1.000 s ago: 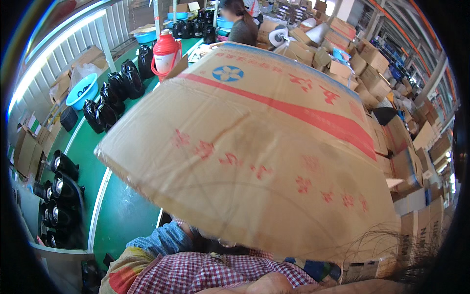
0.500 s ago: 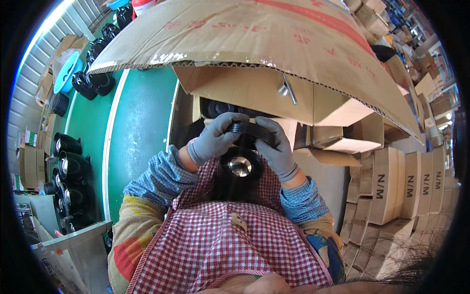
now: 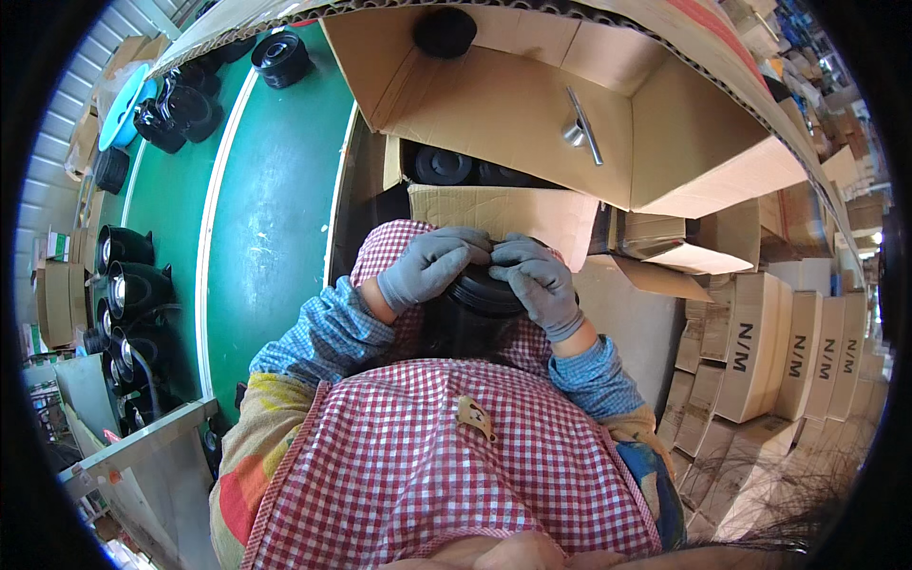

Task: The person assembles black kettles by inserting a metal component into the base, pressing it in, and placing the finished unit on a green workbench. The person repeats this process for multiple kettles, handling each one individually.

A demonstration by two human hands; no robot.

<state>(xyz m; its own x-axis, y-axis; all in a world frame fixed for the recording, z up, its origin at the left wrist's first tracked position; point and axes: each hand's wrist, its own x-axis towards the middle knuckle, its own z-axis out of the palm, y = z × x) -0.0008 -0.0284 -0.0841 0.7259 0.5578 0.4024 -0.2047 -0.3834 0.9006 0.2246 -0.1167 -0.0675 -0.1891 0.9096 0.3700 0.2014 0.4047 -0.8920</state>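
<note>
In front of my lap, a black round ribbed part [image 3: 475, 291] lies over the top of a dark vessel [image 3: 464, 332], which is mostly hidden under it and in shadow. My left hand [image 3: 435, 266], in a grey glove, has its fingers bent over the part's upper left edge. My right hand [image 3: 539, 282], gloved the same way, curls its fingers over the upper right edge. Both sets of fingertips nearly meet at the far side of the part. The joint between part and vessel cannot be made out.
Ahead stands an open cardboard box [image 3: 513, 95] holding a black disc [image 3: 445, 33] and a metal T-shaped tool [image 3: 584, 125]. More black round parts [image 3: 443, 166] sit in a lower carton. Left runs a green bench [image 3: 275, 190] with black kettle-like vessels [image 3: 128, 290]. Stacked cartons [image 3: 750, 347] stand right.
The ribbed part has come down from upright between my hands onto the vessel, covering its shiny metal middle. My view has shifted, showing more inside the box.
</note>
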